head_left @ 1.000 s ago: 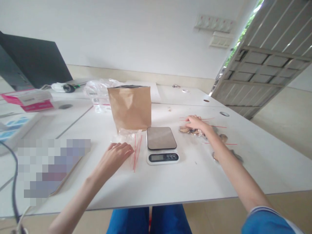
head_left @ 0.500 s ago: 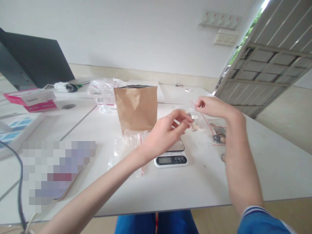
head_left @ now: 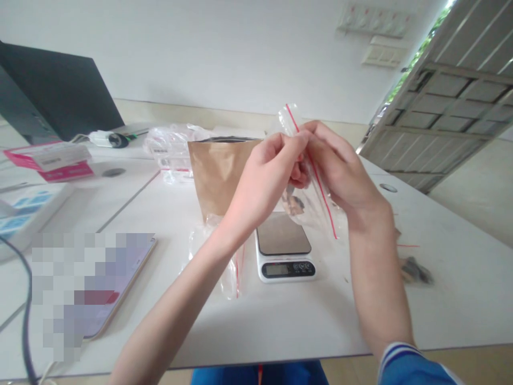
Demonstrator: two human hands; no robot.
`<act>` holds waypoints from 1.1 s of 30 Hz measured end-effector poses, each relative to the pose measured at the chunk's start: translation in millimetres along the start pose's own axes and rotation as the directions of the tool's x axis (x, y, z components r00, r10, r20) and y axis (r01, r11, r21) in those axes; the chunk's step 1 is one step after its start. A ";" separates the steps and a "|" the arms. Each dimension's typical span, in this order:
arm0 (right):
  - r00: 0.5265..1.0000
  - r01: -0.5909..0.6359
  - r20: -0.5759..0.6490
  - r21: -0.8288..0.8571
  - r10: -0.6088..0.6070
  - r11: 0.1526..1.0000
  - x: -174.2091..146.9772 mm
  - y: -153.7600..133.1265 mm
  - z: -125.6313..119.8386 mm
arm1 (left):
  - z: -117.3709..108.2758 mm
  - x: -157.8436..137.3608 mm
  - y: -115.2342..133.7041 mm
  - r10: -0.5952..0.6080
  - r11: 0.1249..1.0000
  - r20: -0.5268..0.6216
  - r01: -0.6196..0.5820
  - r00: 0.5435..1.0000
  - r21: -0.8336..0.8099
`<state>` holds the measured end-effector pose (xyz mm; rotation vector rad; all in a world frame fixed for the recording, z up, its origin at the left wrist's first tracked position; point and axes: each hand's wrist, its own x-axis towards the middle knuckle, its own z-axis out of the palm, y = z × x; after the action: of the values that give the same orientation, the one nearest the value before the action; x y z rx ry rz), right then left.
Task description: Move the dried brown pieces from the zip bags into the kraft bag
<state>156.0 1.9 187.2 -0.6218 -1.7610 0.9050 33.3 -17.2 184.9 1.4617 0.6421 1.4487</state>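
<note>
A clear zip bag (head_left: 325,214) with a red seal line hangs tilted between my hands, brownish pieces showing in its lower part. My left hand (head_left: 266,168) pinches the bag near its seal, thumb on top. Against it, my right hand (head_left: 340,168) grips the same edge, its fingers closed on the plastic. Below the hands is a white kitchen scale (head_left: 284,239) with a bare metal plate; its display cannot be read. A brown kraft pouch (head_left: 216,174) stands upright with its top open, partly behind my left hand. Clear zip bags (head_left: 234,272) lie left of the scale, partly under my left forearm.
Right of my right forearm lies another bag with dark pieces (head_left: 416,270). A phone (head_left: 132,272), partly blurred out, rests at the left. Further back are pink boxes (head_left: 66,170), plastic-wrapped packs (head_left: 172,147) and a black monitor (head_left: 64,91). A dark cable (head_left: 27,315) runs down the left edge.
My hands were apart over the scale and the area right of it. They have come together and risen, lifting the zip bag of brownish pieces and uncovering the scale's plate.
</note>
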 end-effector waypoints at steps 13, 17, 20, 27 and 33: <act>0.994 -0.011 0.110 0.001 0.011 1.000 0.4 13.4 -2.4 | -12.6 7.7 -4.4 0.001 0.995 -0.069 0.006 0.998 0.099; 0.994 -0.016 0.111 -0.065 0.024 0.998 0.6 13.9 -4.5 | -10.3 7.4 -10.5 0.019 0.989 -0.059 -0.010 0.998 0.148; 0.990 0.001 0.143 -0.150 0.021 0.989 1.5 13.0 -5.7 | -11.1 8.8 -17.0 0.031 0.974 -0.035 -0.022 0.999 0.225; 0.994 0.063 0.103 -0.427 -0.021 0.902 8.0 31.0 -45.1 | -10.5 4.7 -25.0 -0.026 0.958 0.131 -0.012 0.991 0.286; 0.994 -0.032 0.077 -0.437 0.073 0.899 7.3 40.6 -72.3 | -6.9 -8.6 -29.5 -0.126 0.939 0.117 0.080 0.985 0.334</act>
<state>221.0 51.9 172.8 -0.9314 -2.0591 0.5781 32.6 -10.8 154.0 1.7398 0.8924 1.1865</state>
